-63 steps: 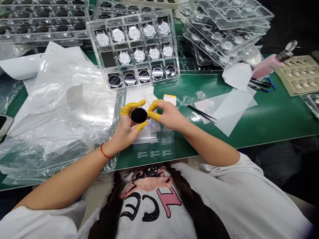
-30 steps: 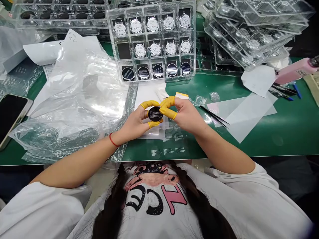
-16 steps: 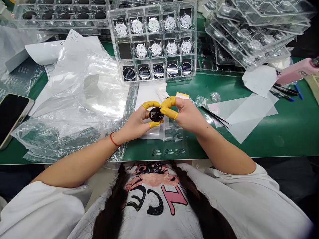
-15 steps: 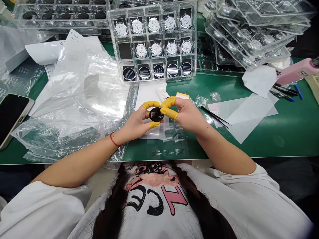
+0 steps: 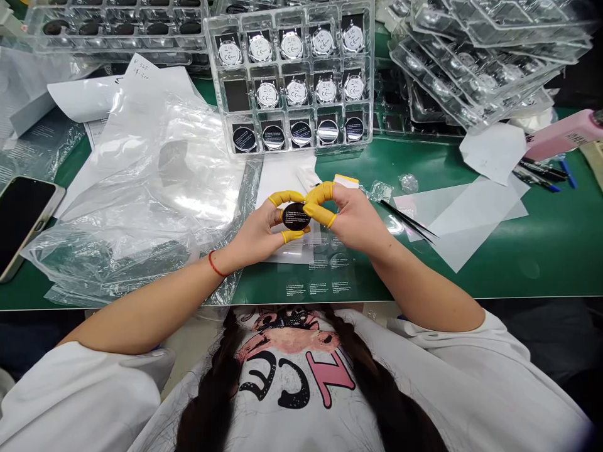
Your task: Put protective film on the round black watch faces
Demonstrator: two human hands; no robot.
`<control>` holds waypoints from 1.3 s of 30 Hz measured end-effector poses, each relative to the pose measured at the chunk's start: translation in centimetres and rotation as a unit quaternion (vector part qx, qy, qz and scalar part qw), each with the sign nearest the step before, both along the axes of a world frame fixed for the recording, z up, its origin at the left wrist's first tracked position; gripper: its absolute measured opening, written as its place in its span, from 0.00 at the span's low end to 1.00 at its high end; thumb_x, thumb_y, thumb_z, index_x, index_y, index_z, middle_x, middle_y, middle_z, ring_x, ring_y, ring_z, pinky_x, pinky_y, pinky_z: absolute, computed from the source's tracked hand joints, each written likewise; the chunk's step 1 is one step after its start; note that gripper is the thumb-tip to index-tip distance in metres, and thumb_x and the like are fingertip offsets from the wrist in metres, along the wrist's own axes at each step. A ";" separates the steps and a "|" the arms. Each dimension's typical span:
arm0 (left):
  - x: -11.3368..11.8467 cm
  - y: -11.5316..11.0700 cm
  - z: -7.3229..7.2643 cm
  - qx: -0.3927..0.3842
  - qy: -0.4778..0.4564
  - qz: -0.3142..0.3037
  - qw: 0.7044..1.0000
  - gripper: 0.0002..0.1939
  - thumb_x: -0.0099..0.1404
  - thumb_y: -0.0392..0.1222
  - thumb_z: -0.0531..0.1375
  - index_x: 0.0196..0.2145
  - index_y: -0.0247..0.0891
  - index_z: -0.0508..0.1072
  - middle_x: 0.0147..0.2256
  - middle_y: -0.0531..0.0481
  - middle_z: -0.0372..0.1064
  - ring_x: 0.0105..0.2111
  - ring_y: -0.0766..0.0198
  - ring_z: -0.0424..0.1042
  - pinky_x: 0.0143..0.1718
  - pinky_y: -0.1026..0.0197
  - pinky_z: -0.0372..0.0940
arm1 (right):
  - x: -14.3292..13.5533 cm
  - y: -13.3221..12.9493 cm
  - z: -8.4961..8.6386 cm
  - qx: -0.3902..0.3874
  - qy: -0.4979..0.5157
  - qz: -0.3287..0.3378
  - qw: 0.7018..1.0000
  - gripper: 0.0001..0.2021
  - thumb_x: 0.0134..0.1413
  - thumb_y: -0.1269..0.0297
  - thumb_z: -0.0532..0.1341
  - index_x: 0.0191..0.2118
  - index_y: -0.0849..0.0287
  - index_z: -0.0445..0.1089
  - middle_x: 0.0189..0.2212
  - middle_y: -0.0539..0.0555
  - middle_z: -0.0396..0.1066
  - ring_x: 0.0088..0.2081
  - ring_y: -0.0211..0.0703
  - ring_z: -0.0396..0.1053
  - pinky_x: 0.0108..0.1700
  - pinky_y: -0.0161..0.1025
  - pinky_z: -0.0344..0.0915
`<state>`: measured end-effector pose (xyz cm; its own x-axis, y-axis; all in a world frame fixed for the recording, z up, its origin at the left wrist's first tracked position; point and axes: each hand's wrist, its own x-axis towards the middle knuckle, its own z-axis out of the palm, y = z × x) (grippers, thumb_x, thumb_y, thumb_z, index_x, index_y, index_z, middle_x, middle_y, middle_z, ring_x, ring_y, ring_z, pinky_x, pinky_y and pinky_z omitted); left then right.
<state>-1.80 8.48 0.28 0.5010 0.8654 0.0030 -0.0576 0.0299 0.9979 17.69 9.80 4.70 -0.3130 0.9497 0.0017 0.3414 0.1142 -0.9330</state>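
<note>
Disc (image 5: 296,226), round, glossy black, gripped in my left hand (image 5: 254,237), white print (image 5: 295,216) seemingly already placed; right hand (image 5: 355,220) pinched at rim

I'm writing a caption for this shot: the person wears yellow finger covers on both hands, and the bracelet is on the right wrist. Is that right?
Not quite: the head view shows the red bracelet on the left wrist; the yellow finger covers are on both hands.

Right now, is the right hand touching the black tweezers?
Apart: the head view shows green table between the right hand and the black tweezers.
</note>
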 end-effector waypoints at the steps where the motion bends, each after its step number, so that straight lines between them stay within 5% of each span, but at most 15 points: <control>1: 0.0 0.0 0.0 0.000 0.001 0.000 1.000 0.26 0.61 0.43 0.68 0.53 0.43 0.63 0.43 0.51 0.74 0.42 0.64 0.78 0.47 0.60 0.71 | 0.0 0.0 0.0 0.003 -0.001 0.000 1.000 0.06 0.53 0.63 0.64 0.30 0.59 0.70 0.36 0.54 0.74 0.42 0.44 0.69 0.48 0.46 0.63; 30: 0.1 0.0 0.5 -0.024 0.002 0.012 1.000 0.27 0.59 0.44 0.69 0.52 0.42 0.63 0.43 0.49 0.73 0.42 0.63 0.78 0.46 0.60 0.70 | -0.4 -0.1 -0.2 0.035 -0.035 0.000 0.999 0.06 0.54 0.61 0.63 0.30 0.57 0.70 0.36 0.53 0.75 0.41 0.44 0.68 0.47 0.46 0.63; 36: 0.3 0.3 -0.4 -0.057 0.007 0.014 0.998 0.28 0.59 0.42 0.69 0.53 0.41 0.62 0.41 0.49 0.73 0.42 0.62 0.78 0.47 0.57 0.71 | 2.0 1.0 0.0 0.212 -0.196 -0.009 0.957 0.08 0.60 0.58 0.60 0.36 0.55 0.73 0.40 0.56 0.76 0.44 0.50 0.68 0.51 0.52 0.59; 39: 0.6 0.5 -1.1 -0.080 0.017 0.021 0.996 0.30 0.57 0.41 0.69 0.53 0.41 0.61 0.39 0.50 0.73 0.41 0.62 0.78 0.48 0.54 0.71 | 5.2 2.5 -1.5 0.195 -0.330 -0.062 0.922 0.11 0.56 0.58 0.63 0.42 0.57 0.74 0.42 0.61 0.74 0.46 0.58 0.66 0.49 0.56 0.61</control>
